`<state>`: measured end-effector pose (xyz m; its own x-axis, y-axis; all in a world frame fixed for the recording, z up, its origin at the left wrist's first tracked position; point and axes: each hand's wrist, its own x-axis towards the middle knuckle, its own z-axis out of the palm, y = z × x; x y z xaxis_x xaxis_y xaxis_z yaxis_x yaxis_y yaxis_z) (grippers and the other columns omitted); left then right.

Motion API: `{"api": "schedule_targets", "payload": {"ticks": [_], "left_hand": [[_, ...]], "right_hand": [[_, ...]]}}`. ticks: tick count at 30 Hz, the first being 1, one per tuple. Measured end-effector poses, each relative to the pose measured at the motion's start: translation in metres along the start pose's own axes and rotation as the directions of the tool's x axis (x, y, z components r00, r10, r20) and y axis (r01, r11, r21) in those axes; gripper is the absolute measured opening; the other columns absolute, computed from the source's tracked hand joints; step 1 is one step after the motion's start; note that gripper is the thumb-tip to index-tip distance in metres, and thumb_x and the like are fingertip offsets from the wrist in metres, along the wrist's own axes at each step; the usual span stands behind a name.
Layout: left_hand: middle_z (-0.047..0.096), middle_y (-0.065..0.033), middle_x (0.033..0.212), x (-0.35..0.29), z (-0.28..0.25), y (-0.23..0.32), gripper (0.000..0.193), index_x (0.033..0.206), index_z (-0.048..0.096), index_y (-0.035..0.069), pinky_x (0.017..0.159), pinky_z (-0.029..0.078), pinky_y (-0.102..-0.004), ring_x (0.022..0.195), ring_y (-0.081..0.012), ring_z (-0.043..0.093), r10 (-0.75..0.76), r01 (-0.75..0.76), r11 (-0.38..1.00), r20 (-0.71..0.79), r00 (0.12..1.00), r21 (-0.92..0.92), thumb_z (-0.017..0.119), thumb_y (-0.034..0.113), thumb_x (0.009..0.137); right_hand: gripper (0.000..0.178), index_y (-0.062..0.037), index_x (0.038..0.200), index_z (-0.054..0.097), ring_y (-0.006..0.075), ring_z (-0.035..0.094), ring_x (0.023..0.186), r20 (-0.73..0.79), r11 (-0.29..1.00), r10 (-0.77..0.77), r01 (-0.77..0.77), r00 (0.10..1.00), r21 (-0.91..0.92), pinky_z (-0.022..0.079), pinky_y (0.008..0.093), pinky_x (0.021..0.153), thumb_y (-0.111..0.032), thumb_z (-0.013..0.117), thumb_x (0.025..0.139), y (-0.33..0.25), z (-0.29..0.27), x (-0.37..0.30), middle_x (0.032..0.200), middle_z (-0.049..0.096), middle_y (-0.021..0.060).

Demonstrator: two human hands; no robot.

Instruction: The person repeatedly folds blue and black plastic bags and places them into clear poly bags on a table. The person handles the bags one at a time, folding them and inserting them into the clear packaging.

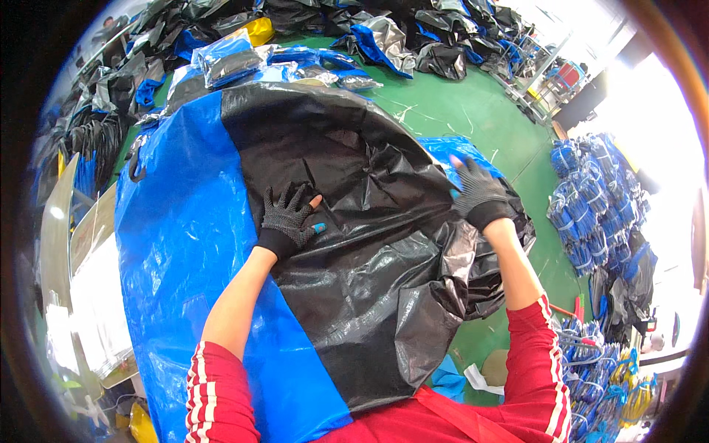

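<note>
A large sheet of shiny plastic fabric lies spread in front of me, with a blue part (pixel 185 221) on the left and a wrinkled black part (pixel 354 310) on the right. My left hand (pixel 286 219), in a dark dotted glove with bare or blue-tipped fingers, rests on the black part with its fingers spread. Near the right edge of the black fabric is my gloved right hand (pixel 480 193), fingers stretched out and slightly blurred, with nothing visible in them. A small black loop (pixel 135 162) sits at the sheet's left edge. Bunched black folds lie beneath my right forearm.
Beyond the sheet are folded packs in clear plastic (pixel 233 63) and heaps of black, grey and blue fabric (pixel 443 44). Tied blue bundles (pixel 591 203) stand on the right of the green floor (pixel 509 111). A metal cart (pixel 550 77) stands at the far right.
</note>
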<state>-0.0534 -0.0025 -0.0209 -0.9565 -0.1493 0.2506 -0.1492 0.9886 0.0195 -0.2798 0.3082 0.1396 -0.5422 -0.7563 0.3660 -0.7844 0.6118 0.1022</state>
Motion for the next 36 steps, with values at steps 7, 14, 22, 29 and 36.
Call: {"api": "schedule_targets", "payload": {"ticks": [7,14,22,29,36], "left_hand": [[0.029,-0.0145,0.154,-0.006,-0.002,-0.003,0.066,0.143,0.044,0.028,0.112,0.006,-0.0651,0.144,-0.0374,0.019,0.009,-0.006,0.997,0.031,0.999,-0.072,0.050,0.062,0.086],[0.035,-0.0152,0.150,-0.006,-0.051,0.013,0.063,0.140,0.046,0.022,0.111,0.013,-0.0642,0.141,-0.0396,0.026,-0.023,0.028,0.990,0.041,0.999,-0.135,0.050,0.058,0.088],[0.026,-0.0163,0.156,-0.134,-0.103,-0.061,0.080,0.150,0.031,0.015,0.112,0.006,-0.0640,0.144,-0.0413,0.018,-0.324,0.339,0.941,0.259,0.910,-0.015,0.052,0.060,0.087],[0.028,-0.0181,0.154,-0.094,-0.048,-0.160,0.074,0.149,0.030,0.013,0.114,0.013,-0.0580,0.142,-0.0397,0.024,-0.483,0.522,0.836,0.225,0.846,-0.170,0.050,0.054,0.090],[0.031,-0.0196,0.152,-0.159,-0.061,-0.120,0.067,0.146,0.034,0.011,0.115,0.016,-0.0537,0.140,-0.0388,0.028,-0.434,0.451,0.888,0.162,0.886,-0.092,0.048,0.049,0.093]], "right_hand": [[0.067,-0.0074,0.131,0.056,0.0337,0.060,0.112,0.912,0.930,-0.026,0.344,0.410,-0.128,0.043,0.0438,0.101,-0.048,0.064,0.078,-0.051,0.030,0.072,0.128,0.059,0.0177],[0.075,-0.0066,0.131,0.051,0.0361,0.059,0.108,-0.278,0.966,-0.251,0.257,0.927,-0.014,0.049,0.0443,0.090,-0.053,0.070,0.075,-0.115,0.047,0.187,0.121,0.060,0.0183],[0.026,-0.0148,0.106,0.067,0.0354,0.064,0.091,-0.624,0.919,0.108,0.162,0.774,0.360,0.052,0.0456,0.079,-0.032,0.057,0.090,-0.234,0.029,0.315,0.104,0.067,0.0151],[0.042,-0.0137,0.132,0.050,0.0347,0.062,0.084,0.051,0.740,-0.600,0.530,0.798,0.414,0.051,0.0465,0.076,-0.026,0.053,0.092,-0.207,-0.032,0.096,0.092,0.063,0.0132],[0.057,-0.0132,0.131,0.057,0.0275,0.052,0.068,0.028,0.737,-0.656,0.633,0.754,0.237,0.041,0.0436,0.062,-0.014,0.060,0.074,-0.158,0.033,-0.041,0.071,0.050,0.0057]]}}
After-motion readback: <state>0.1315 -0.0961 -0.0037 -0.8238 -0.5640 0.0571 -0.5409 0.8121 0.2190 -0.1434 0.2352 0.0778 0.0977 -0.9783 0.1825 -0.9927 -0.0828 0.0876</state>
